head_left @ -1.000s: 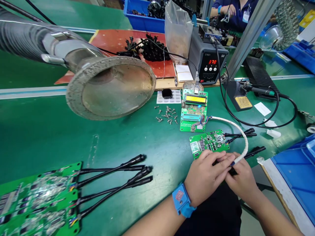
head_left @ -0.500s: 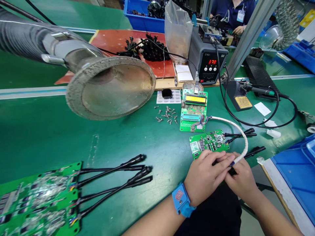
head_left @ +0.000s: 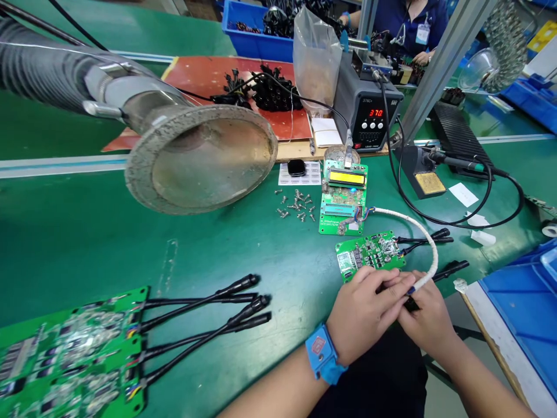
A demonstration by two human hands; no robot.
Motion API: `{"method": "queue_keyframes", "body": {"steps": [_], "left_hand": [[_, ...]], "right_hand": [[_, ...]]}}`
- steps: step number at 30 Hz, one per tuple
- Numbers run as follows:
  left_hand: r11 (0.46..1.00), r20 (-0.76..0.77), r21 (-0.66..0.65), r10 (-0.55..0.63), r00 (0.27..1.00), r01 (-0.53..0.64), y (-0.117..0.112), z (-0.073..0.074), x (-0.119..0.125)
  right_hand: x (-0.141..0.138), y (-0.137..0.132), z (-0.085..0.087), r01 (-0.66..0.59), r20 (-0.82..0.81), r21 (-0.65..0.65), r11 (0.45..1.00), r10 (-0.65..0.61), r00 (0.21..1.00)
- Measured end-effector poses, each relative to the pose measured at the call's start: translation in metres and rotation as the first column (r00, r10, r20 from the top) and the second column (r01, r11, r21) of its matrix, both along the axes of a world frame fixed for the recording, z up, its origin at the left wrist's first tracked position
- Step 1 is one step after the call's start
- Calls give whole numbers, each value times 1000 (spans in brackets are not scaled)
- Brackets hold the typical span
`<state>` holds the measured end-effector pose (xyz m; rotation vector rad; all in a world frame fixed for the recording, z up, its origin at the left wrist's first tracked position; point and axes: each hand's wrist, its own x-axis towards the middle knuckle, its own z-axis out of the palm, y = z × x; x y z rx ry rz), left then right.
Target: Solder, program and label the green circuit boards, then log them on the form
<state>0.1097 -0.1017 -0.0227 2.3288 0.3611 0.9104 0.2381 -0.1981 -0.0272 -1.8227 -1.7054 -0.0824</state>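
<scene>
My left hand [head_left: 363, 310], with a blue wrist strap [head_left: 322, 353], is closed at the end of a white-sleeved cable [head_left: 429, 244]. My right hand [head_left: 429, 316] meets it, fingers curled at the near edge of a green circuit board [head_left: 376, 252] with black leads [head_left: 424, 239] on its right. The fingers hide the cable tip and the near part of this board. From there the cable arcs back to a programmer board [head_left: 343, 200] with a lit yellow display [head_left: 347, 176] and a small blue light.
Several screws [head_left: 299, 204] lie beside the programmer board. A fume extractor hood [head_left: 202, 159] hangs at left, above more circuit boards [head_left: 78, 348]. Behind stand a soldering station [head_left: 369, 110] and an iron holder [head_left: 420, 174]. Blue bins [head_left: 526, 296] flank the right; a co-worker [head_left: 404, 23] sits opposite.
A blue light now shows on the programmer board below its display. Both hands keep their hold; the view has shifted very slightly.
</scene>
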Motion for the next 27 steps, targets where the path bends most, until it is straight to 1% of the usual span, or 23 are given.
{"method": "queue_keyframes", "body": {"steps": [6,11,21,27], "left_hand": [[1000,8,-12,1,1000,-1,0,-1,1],[1000,20,-6,3,1000,-3,0,0,2],[1000,13,-2,4,1000,-4,0,-3,1],[1000,23,-3,8,1000,-8,0,0,2]], "right_hand": [[-1,-1,-1,19,-10,3,1000,-19,1000],[-1,0,0,5,-37,-10,1000,-6,999],[-1,0,-1,16,-26,0,1000,-16,1000],[0,0,-2,15,-30,7,1000,-15,999]]}}
